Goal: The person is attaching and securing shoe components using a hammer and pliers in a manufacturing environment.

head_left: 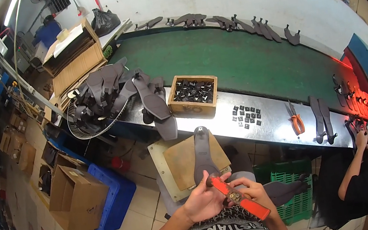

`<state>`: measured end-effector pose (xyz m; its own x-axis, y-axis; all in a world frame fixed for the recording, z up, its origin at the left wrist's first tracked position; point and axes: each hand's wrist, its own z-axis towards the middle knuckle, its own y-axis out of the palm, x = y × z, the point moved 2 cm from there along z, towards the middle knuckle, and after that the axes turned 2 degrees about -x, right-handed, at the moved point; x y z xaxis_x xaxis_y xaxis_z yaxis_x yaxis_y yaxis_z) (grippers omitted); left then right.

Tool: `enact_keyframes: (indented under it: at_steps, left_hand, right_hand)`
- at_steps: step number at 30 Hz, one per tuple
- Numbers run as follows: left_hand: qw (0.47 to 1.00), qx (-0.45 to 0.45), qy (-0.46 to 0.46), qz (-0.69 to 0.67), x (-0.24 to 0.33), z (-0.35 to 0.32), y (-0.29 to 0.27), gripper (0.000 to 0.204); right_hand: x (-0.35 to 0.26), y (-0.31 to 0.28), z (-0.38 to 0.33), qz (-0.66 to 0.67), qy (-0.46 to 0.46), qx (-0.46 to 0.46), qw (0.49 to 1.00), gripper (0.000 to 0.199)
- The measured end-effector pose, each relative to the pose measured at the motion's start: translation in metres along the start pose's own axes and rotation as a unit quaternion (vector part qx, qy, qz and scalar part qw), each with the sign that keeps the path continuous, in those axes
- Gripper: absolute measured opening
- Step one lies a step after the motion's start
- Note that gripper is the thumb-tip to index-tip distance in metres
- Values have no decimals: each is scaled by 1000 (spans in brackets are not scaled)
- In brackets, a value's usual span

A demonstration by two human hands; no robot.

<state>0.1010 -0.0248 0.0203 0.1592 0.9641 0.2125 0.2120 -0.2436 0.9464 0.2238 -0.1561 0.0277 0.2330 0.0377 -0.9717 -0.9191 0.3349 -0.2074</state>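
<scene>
Left grip [203, 202]: half-curled by the head of the red hammer [235, 195] — cannot tell whether it holds anything.
Right grip [252, 192]: closed round the hammer, lower centre.
Grey sole [203, 152]: centre, on the tan pad [179, 162], near the table [272, 123] edge.
Room: gap between black pieces [247, 120] and orange pliers [297, 123], right of centre.
Crowding: wooden box [192, 109], centre; heaped wire basket [74, 126], left.

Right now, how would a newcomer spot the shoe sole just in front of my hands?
Find the shiny metal ledge beside the green belt. On its near side is a tan pad, and the dark grey sole lies lengthwise on it, wide end toward the left hand. Unlike the heaped soles at left, this one lies alone there.
</scene>
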Motion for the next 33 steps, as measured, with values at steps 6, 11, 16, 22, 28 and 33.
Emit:
enact_keyframes:
  at_steps: [6, 11, 16, 22, 28, 33]
  left_hand:
    - [977, 9, 111, 180, 5, 2, 1, 56]
    - [730, 228, 271, 584, 73, 11, -33, 32]
    - [394, 273, 438, 760, 144, 63, -83, 57]
    - [529, 203, 347, 747, 133, 54, -61, 33]
    - [486, 257, 388, 740, 119, 25, -55, 27]
    - [431, 234, 458, 741, 121, 21, -69, 25]
  right_hand:
    - [24, 5, 2, 47, -6, 65, 997, 9]
    - [24, -1, 44, 205, 24, 153, 966, 19]
    - [43, -17, 101, 99, 0, 153, 983, 17]
    - [54, -6, 156, 81, 2, 82, 993, 10]
    - [36, 7, 173, -28, -30, 16, 999, 17]
    - [37, 14, 178, -63, -22, -30, 997, 15]
